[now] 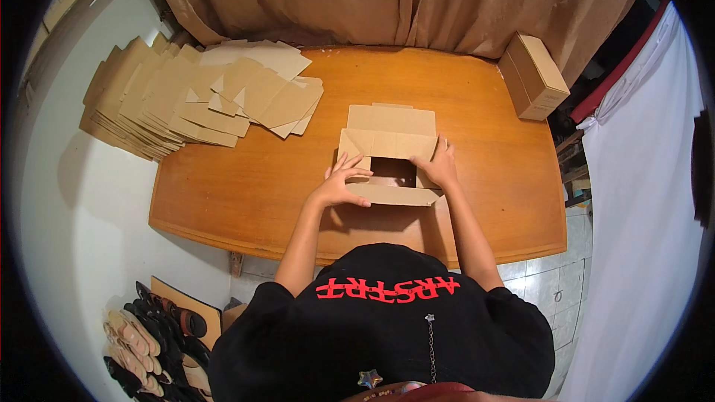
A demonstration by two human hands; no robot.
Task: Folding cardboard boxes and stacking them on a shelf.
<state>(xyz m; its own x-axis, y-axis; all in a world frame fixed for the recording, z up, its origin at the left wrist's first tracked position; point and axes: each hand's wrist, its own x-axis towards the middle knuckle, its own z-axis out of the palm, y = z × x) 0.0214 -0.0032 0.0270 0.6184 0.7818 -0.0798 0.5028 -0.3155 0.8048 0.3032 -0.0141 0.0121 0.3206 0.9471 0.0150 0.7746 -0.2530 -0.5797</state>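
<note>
A brown cardboard box (391,146) stands on the table in front of me, its back flap raised and tilted away. Through the gap between its flaps the dark inside shows. My left hand (342,182) rests at the box's left side, fingers spread over the left flap and thumb on the front flap (398,195). On the opposite side, my right hand (441,167) grips the right wall and flap, with the thumb over the inner edge and the other fingers outside, partly hidden.
Flat cardboard blanks (160,100) lie in an overlapping pile at the table's back left. A closed cardboard box (532,78) stands at the back right of the wooden table (223,186). Brown curtains (313,0) hang behind. Several shoes (153,335) sit at lower left.
</note>
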